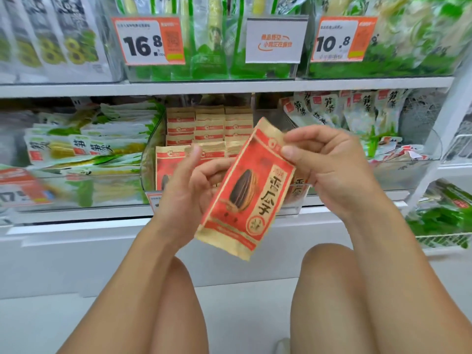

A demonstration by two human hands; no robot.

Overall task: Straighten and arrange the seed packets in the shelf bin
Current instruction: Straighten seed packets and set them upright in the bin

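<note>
Now I hold one packet (245, 192) tilted in front of the bin (150, 149), both hands up over my knees. My right hand (329, 164) pinches its top corner; my left hand (189, 185) cups it from behind, fingers curled round its edge. Next, I judge, it needs squaring upright and slotting into the front row (194, 154).

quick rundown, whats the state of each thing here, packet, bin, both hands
seed packet: out of the bin, held up in front of it, tilted, printed face toward the camera
left hand: holds the packet's left side from behind
right hand: pinches the packet's top right corner
shelf bin: holds rows of matching packets standing upright
green snack packets: piled loosely in the bin to the left
</note>
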